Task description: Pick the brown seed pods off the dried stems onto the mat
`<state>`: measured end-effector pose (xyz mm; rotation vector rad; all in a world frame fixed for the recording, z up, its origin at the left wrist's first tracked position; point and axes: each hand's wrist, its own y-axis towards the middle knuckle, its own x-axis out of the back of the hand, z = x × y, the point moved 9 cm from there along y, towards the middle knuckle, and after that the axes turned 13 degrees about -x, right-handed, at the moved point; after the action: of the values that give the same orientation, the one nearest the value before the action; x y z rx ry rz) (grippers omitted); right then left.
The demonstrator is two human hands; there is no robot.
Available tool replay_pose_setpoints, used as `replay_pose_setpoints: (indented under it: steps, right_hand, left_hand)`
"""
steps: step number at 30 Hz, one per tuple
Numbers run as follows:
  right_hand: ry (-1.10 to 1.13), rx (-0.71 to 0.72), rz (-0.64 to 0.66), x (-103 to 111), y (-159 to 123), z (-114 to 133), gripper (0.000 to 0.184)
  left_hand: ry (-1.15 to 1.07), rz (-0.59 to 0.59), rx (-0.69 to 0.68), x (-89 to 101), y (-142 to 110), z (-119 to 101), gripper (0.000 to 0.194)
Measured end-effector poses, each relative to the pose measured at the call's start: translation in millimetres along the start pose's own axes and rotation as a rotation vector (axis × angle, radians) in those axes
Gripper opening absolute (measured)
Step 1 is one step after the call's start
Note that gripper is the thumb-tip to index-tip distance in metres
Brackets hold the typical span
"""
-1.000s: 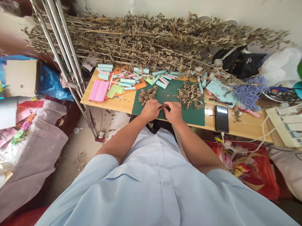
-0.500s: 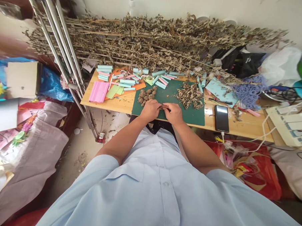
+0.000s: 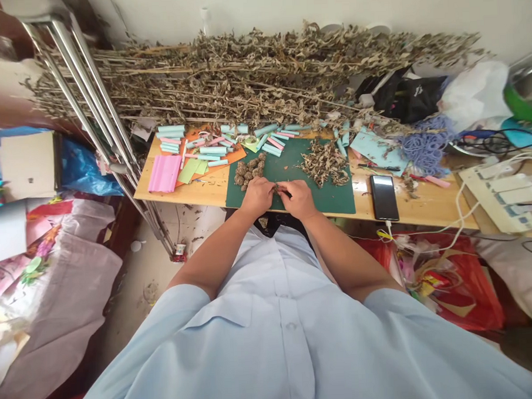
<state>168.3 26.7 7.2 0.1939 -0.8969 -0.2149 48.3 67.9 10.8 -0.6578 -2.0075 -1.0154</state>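
Note:
My left hand [image 3: 258, 198] and my right hand [image 3: 298, 200] meet low on a dark green cutting mat [image 3: 336, 199], with their fingers pinched together on a small clump of dried leaf [image 3: 276, 188]. The clump is mostly hidden by my fingers. Just beyond my left hand lies a heap of small brown rolled leaf balls [image 3: 248, 172]. To the right, past my right hand, a loose pile of crumbled dried leaves [image 3: 324, 163] covers part of the mat.
Pale blue paper tubes [image 3: 211, 150] and pink paper [image 3: 164, 173] lie on the wooden table [image 3: 195, 192]. Long dried leafy stems [image 3: 243, 77] lie along the back. A black phone [image 3: 384, 198] sits at right, its cable running off the table edge. Steel rack poles [image 3: 90, 113] stand at left.
The whole view has shifted slightly left and up. My hands stay together over the mat, still pinching the small clump, with no clear change in grip.

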Motion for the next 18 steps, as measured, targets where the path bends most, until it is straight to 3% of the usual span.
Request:
replay_pose_setpoints:
  steps: [9,15,18]
  right_hand:
    - [0.055,-0.026,-0.005,2.2,1.9,0.0,0.025]
    - [0.089,-0.087,-0.090,10.3,0.6,-5.8,0.020]
    - [0.063,-0.089,-0.106,12.3,2.9,-3.7,0.031]
  left_hand:
    - [-0.011,0.039,-0.032,1.8,0.2,-5.5,0.016]
    - [0.003,0.011,-0.027,-1.4,1.1,-2.3,0.025]
    - [0.004,0.001,-0.040,-1.4,1.1,-2.7,0.026]
